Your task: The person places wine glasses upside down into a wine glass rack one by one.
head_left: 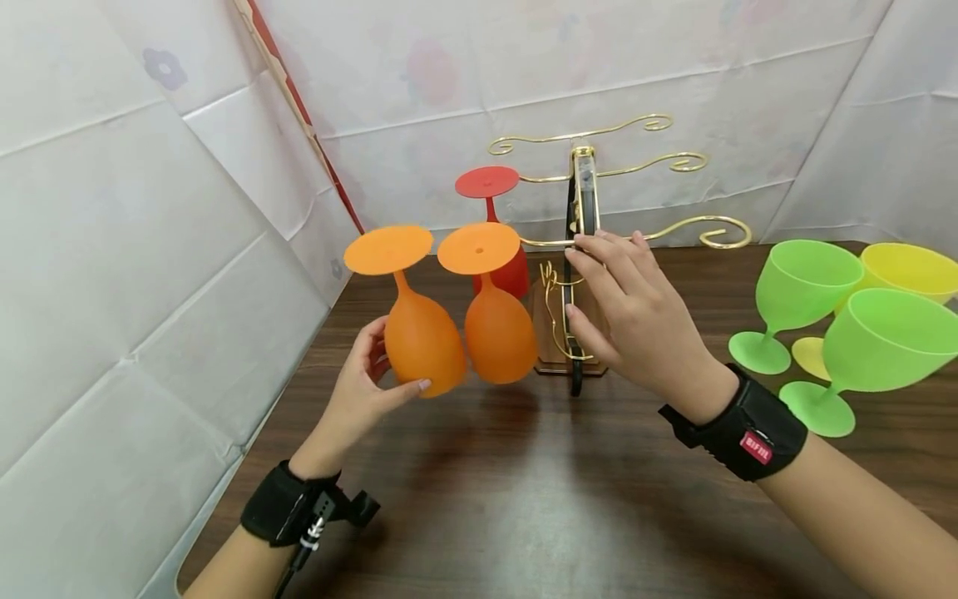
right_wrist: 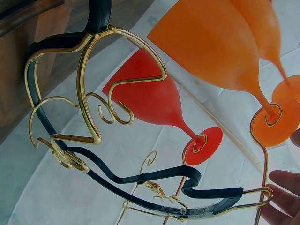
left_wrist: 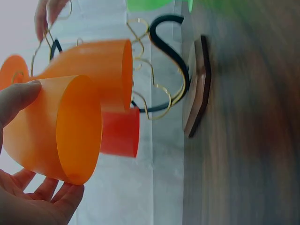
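Observation:
My left hand (head_left: 359, 378) grips the bowl of an orange goblet (head_left: 422, 345), held upside down with its foot on top. Right beside it, a second orange goblet (head_left: 501, 341) hangs inverted, its stem in the curled end of a gold rack's (right_wrist: 265, 164) front arm. Behind, a red goblet (right_wrist: 150, 91) hangs the same way from another arm. My right hand (head_left: 636, 312) is at the front of the rack, fingers extended and thumb apart. Whether its fingertips touch the metal I cannot tell.
At the right of the brown table (head_left: 524, 499) stand two green goblets (head_left: 808, 287) and a yellow goblet (head_left: 909, 266), all upright. The rack has a wooden base (left_wrist: 199, 86) and further curled gold arms (head_left: 722, 231) on its right side. Pale sheeting (head_left: 187, 333) borders the table.

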Demonstrator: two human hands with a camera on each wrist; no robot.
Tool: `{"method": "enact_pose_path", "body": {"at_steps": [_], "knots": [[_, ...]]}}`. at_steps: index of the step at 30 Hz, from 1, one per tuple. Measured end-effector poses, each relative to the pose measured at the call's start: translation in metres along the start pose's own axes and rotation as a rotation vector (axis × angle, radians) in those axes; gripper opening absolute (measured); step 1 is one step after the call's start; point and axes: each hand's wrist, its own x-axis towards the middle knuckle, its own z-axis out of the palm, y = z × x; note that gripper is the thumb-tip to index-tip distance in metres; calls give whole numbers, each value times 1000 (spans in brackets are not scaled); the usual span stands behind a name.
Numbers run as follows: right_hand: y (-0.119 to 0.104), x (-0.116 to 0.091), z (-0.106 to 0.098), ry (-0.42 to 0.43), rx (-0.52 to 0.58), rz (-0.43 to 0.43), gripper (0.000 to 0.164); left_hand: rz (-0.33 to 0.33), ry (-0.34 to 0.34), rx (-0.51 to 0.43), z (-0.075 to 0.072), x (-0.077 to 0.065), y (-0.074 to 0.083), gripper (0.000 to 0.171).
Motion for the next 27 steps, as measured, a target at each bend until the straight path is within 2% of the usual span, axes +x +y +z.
{"method": "enact_pose_path", "body": {"at_steps": [8,17,23,27], "knots": [[0,0,0,-4,0,-4,45,-112,64,6,-10,35,-12,81],[0,0,0,-13,-5,5,44,-161,125,22,-16,78,-31,87],[0,-1,1,-20,-12,7,45,-180,132,3,-17,103,-39,87],[0,-1,1,-21,-15,5,45,-169,128,3,-16,118,-43,87]]}}
